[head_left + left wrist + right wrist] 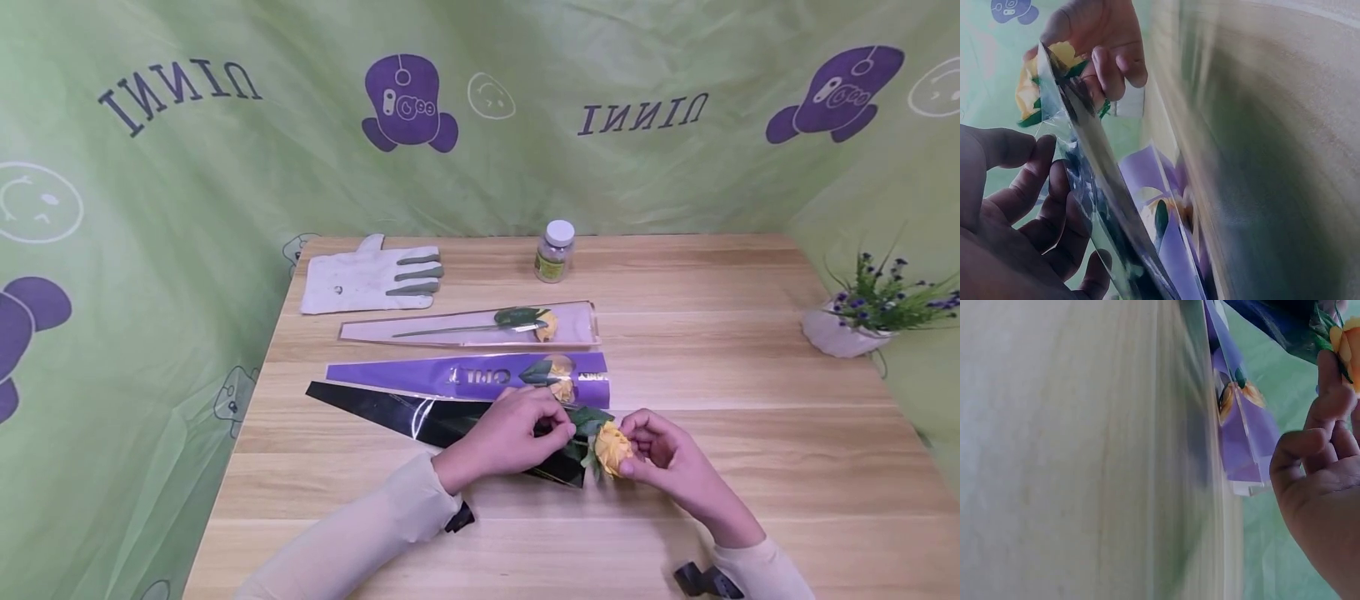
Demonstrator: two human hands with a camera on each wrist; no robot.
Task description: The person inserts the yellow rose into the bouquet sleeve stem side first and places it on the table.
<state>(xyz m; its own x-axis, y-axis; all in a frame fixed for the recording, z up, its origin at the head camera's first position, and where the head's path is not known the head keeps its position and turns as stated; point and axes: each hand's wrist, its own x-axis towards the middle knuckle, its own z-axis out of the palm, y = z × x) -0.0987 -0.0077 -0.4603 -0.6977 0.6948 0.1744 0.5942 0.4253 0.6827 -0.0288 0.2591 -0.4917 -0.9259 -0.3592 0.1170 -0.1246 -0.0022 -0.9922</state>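
A yellow rose point(613, 450) with green leaves lies partly in a long, tapered black flower sleeve point(450, 421), its bloom sticking out of the wide end. My right hand point(667, 462) holds the bloom between thumb and fingers. With thumb and forefinger, my left hand point(521, 429) pinches the clear front film at the sleeve's opening. In the left wrist view the sleeve point(1100, 156) stands edge-on, and the rose point(1027, 94) shows behind its film. The stem's lower part is hidden inside the dark sleeve.
Just beyond lies a purple sleeve point(420, 379) with a yellow rose in it, then a pale pink sleeve point(450, 329) holding another. Farther back are a white-and-grey glove point(348, 279) and a white-capped jar point(557, 250). A potted plant point(847, 329) stands at the right edge.
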